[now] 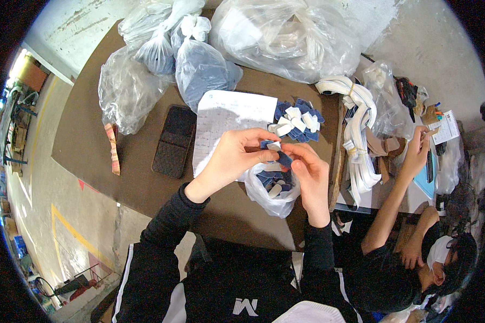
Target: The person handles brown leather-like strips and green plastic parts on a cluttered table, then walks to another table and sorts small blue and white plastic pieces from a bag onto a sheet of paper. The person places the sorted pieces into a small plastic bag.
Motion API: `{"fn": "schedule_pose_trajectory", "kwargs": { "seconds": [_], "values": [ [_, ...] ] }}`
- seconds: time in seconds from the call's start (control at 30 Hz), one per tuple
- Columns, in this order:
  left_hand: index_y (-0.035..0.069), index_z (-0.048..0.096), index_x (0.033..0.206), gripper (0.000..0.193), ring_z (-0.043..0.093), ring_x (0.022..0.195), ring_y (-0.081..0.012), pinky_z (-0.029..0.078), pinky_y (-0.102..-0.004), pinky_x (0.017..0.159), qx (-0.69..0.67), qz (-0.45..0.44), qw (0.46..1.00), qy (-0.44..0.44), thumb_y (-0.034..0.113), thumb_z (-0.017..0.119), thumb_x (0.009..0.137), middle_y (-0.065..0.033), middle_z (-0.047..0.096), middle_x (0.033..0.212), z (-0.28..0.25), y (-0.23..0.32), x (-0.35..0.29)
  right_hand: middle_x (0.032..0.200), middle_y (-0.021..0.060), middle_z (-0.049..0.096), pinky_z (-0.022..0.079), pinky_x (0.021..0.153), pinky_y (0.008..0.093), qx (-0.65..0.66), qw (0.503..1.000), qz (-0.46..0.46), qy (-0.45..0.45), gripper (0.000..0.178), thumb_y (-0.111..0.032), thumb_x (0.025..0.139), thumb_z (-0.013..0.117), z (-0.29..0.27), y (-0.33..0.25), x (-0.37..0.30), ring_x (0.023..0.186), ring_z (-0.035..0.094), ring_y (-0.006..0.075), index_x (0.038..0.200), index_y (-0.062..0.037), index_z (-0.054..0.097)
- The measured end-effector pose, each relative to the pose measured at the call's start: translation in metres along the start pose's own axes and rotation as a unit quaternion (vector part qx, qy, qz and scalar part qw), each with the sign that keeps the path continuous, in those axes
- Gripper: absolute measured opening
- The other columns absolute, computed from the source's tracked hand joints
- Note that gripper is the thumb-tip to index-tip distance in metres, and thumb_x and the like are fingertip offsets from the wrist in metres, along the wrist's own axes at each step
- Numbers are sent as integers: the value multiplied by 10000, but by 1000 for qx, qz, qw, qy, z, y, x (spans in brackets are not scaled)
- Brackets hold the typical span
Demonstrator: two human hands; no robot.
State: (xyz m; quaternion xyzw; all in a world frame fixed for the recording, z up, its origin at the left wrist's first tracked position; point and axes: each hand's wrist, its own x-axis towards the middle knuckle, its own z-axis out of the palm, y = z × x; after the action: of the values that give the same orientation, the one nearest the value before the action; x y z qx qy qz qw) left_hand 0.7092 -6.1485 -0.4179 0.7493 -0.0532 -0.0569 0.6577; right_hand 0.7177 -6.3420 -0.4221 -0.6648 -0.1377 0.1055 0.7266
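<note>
Over a small white plastic bag that holds blue and white pieces, both my hands are raised close together. Between the thumb and fingers of my left hand is a small blue-and-white piece, perhaps fabric. My right hand pinches a small dark blue piece right beside it; whether the two are joined I cannot tell. Just beyond my hands lies a loose pile of blue pieces with white pieces on top.
Behind my left hand, a printed paper sheet lies near a dark phone case and a patterned strip. Filled clear bags line the table's far side. Bundled white bands and a seated co-worker are at right.
</note>
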Motion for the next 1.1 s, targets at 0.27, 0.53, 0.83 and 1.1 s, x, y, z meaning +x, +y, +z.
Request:
{"fn": "schedule_pose_trajectory", "kwargs": {
  "seconds": [0.27,0.53,0.83,1.1],
  "values": [
    [53,518,1366,559,581,795,-25,472,-191,715,-93,-9,993,-67,-45,667,836,-53,717,871,-4,4,-2,965,52,616,469,695,209,-110,988,-70,80,198,35,800,709,7,11,3,818,588,104,994,3,703],
    [100,277,1504,716,611,1054,-120,478,-274,912,-54,36,996,-62,-116,545,876,-165,664,1170,-10,-2,1,904,66,666,456,799,245,22,995,44,87,120,27,801,673,-3,5,-8,857,600,138,915,-10,687],
    [140,281,1505,769,656,984,-152,499,-281,872,-59,22,994,-91,-74,619,848,-156,620,1271,-3,16,-5,989,98,652,442,876,306,-169,984,-47,19,155,-42,789,695,-1,-6,3,994,598,202,936,4,691],
    [74,689,1136,329,694,833,-252,525,-309,716,239,32,954,-176,173,726,824,-172,645,1215,-25,-13,-5,1090,111,614,452,888,327,-312,944,-78,-73,166,-34,799,680,-20,-21,-4,998,595,220,956,20,686]
  ]
}}
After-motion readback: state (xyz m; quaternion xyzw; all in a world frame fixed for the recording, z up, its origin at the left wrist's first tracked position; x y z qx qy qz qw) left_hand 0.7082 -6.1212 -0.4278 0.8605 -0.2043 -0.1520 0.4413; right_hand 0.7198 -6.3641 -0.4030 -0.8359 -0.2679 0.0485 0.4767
